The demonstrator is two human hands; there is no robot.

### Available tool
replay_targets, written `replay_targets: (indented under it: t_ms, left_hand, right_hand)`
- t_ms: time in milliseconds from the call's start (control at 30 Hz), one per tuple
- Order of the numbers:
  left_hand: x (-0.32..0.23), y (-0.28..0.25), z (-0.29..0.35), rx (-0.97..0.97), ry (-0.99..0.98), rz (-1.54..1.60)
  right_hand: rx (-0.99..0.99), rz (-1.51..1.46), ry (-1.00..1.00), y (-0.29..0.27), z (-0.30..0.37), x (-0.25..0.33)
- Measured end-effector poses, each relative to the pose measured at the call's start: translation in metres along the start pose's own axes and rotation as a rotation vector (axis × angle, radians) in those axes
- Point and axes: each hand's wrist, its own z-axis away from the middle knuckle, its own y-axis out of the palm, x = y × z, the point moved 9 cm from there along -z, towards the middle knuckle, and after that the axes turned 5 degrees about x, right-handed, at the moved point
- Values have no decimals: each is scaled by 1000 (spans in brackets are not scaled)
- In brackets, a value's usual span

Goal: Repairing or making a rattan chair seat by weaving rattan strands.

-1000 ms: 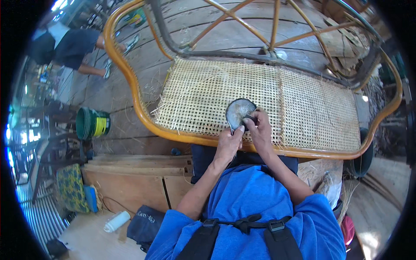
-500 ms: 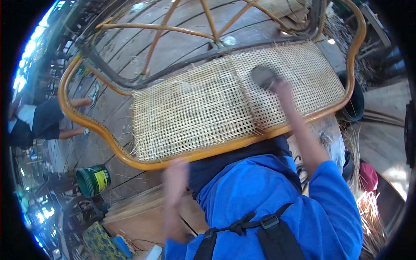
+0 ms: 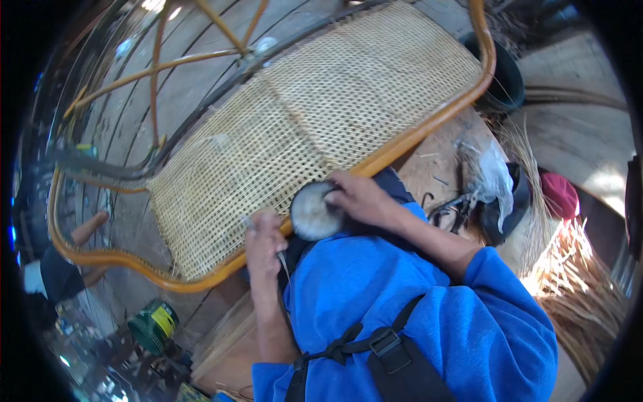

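A curved cane frame with a woven cane panel (image 3: pixel 228 154) lies across my lap, its polished rim (image 3: pixel 402 144) nearest my body. My right hand (image 3: pixel 362 199) grips the edge of a round, shallow bowl-like thing (image 3: pixel 312 213) with a dark rim and a greyish, pale face. It is held at the near rim of the frame, over my lap. Just left of it, my left hand (image 3: pixel 264 251) is closed with curled fingers, close to the rim. A thin strip (image 3: pixel 284 261) sticks out below those fingers; its kind is unclear.
A green bucket (image 3: pixel 153 326) stands at the lower left, and a dark bucket (image 3: pixel 502 77) beyond the frame's right end. Loose cane strands (image 3: pixel 583 288), a dark red thing (image 3: pixel 560 195) and a plastic bag (image 3: pixel 494 177) lie to the right. Another person's leg (image 3: pixel 88 228) shows at far left.
My right hand has brought the round thing from the panel's right half back to the near rim. My left hand has risen beside it. The view has turned, and the frame appears more slanted.
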Motion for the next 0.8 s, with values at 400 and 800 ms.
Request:
replay_targets:
  t_ms: [400, 800]
  left_hand:
    - [-14, 118, -9, 391, 27, -515]
    - [-31, 138, -3, 383, 250, -483]
  right_hand:
    - [-618, 137, 453, -152, 113, -127]
    - [-135, -229, 339, -53, 59, -52]
